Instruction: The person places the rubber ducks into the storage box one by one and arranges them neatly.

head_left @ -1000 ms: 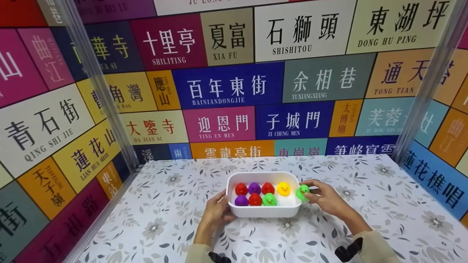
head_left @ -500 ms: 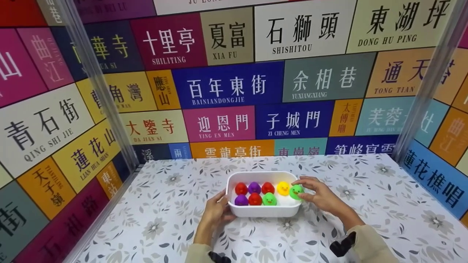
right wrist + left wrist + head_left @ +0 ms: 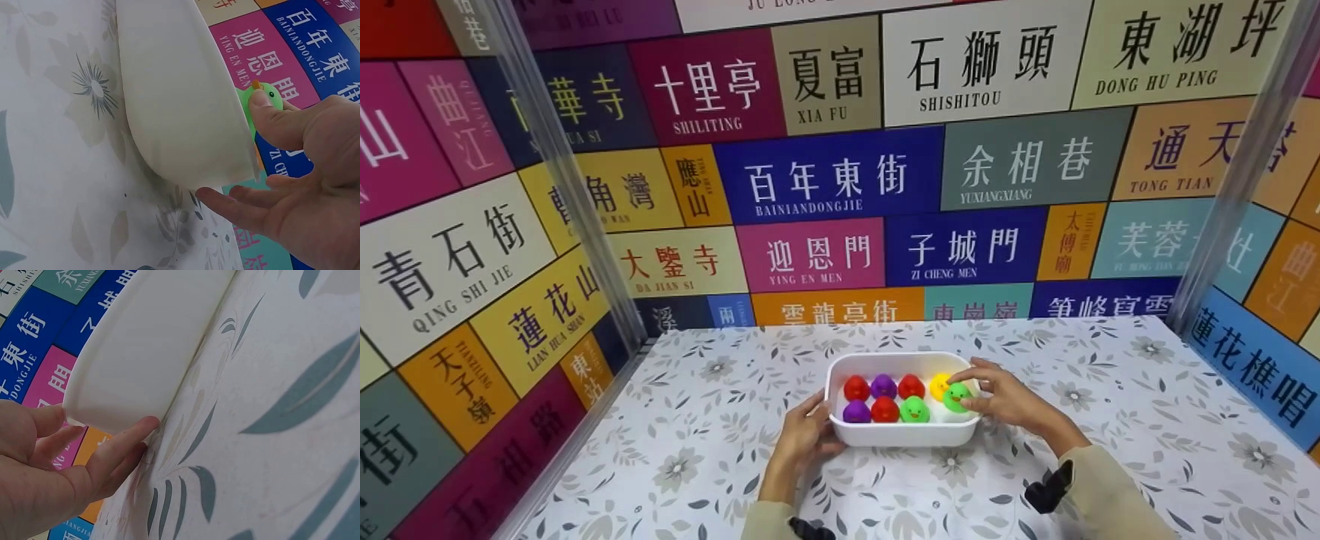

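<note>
A white plastic box [image 3: 900, 435] stands on the table with several toy ducks in it. Along its back row sit a red duck [image 3: 856, 388], a purple duck [image 3: 883, 387], another red duck [image 3: 911, 386] and a yellow duck [image 3: 940, 385], partly covered. In front are a purple duck [image 3: 856, 412], a red duck [image 3: 885, 410] and a green duck [image 3: 915, 410]. My right hand [image 3: 1005, 397] pinches a second green duck [image 3: 957, 397] inside the right end; its thumb shows on the duck in the right wrist view. My left hand [image 3: 804, 431] touches the box's left end with nearly straight fingers.
The table [image 3: 697, 420] wears a white cloth with grey leaves and flowers. Behind it rises a wall [image 3: 840, 176] of coloured panels with Chinese lettering. Clear upright posts [image 3: 577, 195] stand at the corners. Black straps [image 3: 1048, 487] sit on both sleeves.
My right hand has carried the green duck leftward from over the box's right rim to inside, in front of the yellow duck. The left hand and the box have stayed put.
</note>
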A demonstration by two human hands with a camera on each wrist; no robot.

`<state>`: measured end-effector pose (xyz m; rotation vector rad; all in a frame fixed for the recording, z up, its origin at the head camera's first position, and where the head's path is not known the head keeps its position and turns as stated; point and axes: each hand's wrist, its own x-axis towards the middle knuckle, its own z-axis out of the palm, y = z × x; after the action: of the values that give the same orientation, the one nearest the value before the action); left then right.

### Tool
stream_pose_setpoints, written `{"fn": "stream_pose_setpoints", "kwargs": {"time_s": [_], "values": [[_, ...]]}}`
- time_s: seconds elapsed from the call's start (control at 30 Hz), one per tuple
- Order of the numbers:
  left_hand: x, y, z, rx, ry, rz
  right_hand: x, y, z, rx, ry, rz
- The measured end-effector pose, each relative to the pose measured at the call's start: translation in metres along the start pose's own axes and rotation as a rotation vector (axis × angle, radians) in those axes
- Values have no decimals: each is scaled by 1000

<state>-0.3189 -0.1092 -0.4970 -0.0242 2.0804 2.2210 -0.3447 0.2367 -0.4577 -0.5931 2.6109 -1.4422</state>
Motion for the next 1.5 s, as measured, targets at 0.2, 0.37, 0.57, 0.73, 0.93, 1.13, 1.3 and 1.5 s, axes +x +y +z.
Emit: {"fn": "stream_pose_setpoints", "kwargs": {"time_s": [0.2, 0.37, 0.57, 0.73, 0.93, 1.13, 1.3, 1.5], "values": [[1, -1, 0, -1, 0, 4, 6, 1, -3, -19, -21, 30], [1, -1, -1, -7, -2, -7, 10, -1, -5, -33, -51, 95], [0, -1, -2, -7, -3, -4, 20, -3, -8, -29, -115, 224], [0, -1, -2, 0, 2, -18, 28, -3, -7, -103, -142, 299], [0, -1, -1, -6, -6, -4, 35, -4, -2, -145, -159, 354], [0, 1, 0, -10, -13, 1, 37, -4, 0, -171, -164, 356], [2, 1, -1, 7, 0, -9, 37, -4, 1, -154, -157, 365], [2, -1, -1, 0, -10, -10, 36, -4, 3, -165, -146, 371]]}}
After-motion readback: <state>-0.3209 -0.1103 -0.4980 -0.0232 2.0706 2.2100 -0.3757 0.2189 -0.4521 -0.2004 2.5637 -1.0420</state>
